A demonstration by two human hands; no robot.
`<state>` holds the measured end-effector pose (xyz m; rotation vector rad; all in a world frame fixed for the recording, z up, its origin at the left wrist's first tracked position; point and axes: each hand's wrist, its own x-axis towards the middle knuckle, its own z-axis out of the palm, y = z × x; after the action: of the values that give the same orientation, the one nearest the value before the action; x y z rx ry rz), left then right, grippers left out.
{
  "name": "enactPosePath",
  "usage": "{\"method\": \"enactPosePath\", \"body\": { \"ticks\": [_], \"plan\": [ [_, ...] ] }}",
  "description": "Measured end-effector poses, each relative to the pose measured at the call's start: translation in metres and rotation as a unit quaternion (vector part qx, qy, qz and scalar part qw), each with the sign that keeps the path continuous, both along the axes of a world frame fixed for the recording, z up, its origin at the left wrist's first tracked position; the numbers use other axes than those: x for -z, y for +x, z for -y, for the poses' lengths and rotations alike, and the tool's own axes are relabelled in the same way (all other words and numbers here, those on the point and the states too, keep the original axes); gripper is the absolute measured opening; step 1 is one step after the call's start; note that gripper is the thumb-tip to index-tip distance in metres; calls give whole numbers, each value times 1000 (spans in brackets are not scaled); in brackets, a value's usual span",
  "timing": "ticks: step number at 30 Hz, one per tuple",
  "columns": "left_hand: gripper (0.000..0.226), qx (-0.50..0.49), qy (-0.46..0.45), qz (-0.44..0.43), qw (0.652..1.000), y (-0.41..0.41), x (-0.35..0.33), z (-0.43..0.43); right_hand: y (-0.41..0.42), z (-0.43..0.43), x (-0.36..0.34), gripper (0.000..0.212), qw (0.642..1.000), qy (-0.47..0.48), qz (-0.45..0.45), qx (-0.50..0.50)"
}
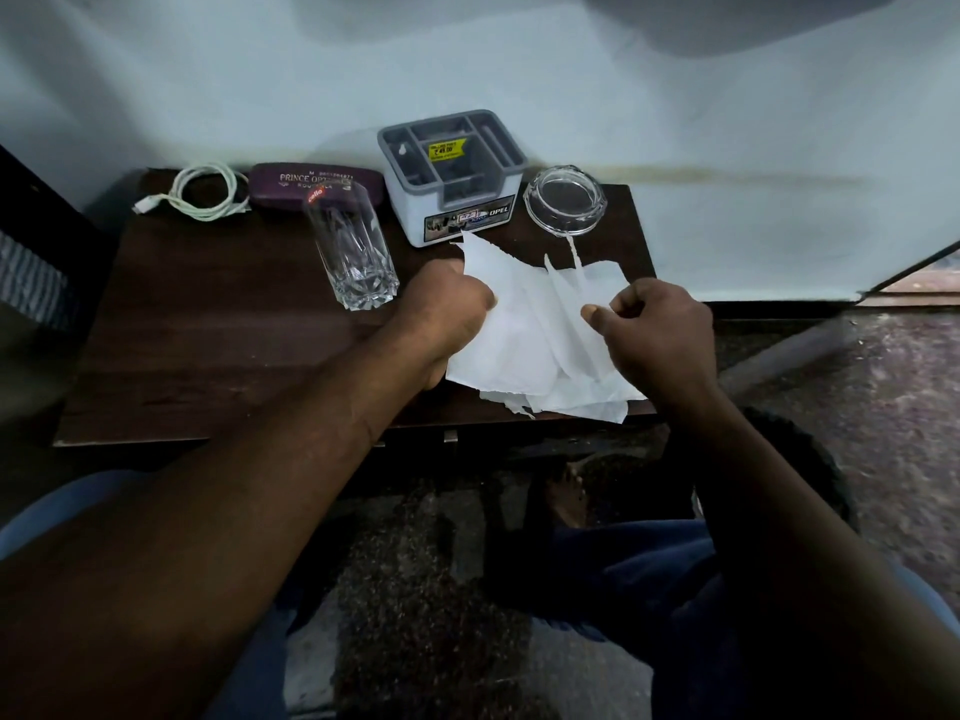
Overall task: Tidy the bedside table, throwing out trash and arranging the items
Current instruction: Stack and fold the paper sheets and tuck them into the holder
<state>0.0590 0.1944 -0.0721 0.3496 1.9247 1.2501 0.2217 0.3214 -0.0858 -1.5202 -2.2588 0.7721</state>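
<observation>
Torn white paper sheets lie bunched on the right half of the dark wooden bedside table. My left hand grips the paper's left edge in a fist. My right hand pinches the paper's right side between thumb and curled fingers. Along the back stand a coiled white cable, a purple spectacle case, a tall clear glass, a grey-and-white organiser box and a glass ashtray.
A pale wall rises right behind the table. A dark round bin sits on the speckled floor below the table's right front corner, partly hidden by my right arm. A dark piece of furniture stands at the far left.
</observation>
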Motion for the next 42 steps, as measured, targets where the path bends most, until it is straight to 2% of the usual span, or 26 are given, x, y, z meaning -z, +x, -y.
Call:
{"method": "enactPosePath", "body": {
  "ticks": [8, 12, 17, 23, 26, 28, 36, 39, 42],
  "plan": [
    [22, 3, -7, 4, 1000, -1, 1, -1, 1, -4, 3, 46, 989, -100, -90, 68],
    [22, -1, -6, 6, 1000, -1, 3, -2, 2, -8, 7, 33, 986, -98, -89, 97],
    [21, 4, -4, 5, 1000, -1, 4, -3, 7, -9, 7, 8, 996, -5, -27, 90],
    [20, 3, -8, 4, 1000, 0, 5, -4, 12, -9, 11, 25, 997, 19, -44, 58],
    [19, 5, -10, 2, 1000, 0, 5, -4, 12, -9, 13, 49, 998, -20, -42, 37],
    [19, 5, -11, 1, 1000, 0, 6, -4, 11, -9, 15, 57, 998, -31, -35, 35],
    [20, 3, -7, 22, 1000, -2, 8, -5, 9, -8, 16, 51, 998, -41, 0, 39],
    [21, 1, -6, 27, 1000, -3, 9, -5, 9, -4, 13, 62, 999, 25, 42, 7],
    [22, 2, -3, 31, 1000, -3, 9, -6, 6, 0, 9, 61, 996, 71, 53, -16]
  ]
}}
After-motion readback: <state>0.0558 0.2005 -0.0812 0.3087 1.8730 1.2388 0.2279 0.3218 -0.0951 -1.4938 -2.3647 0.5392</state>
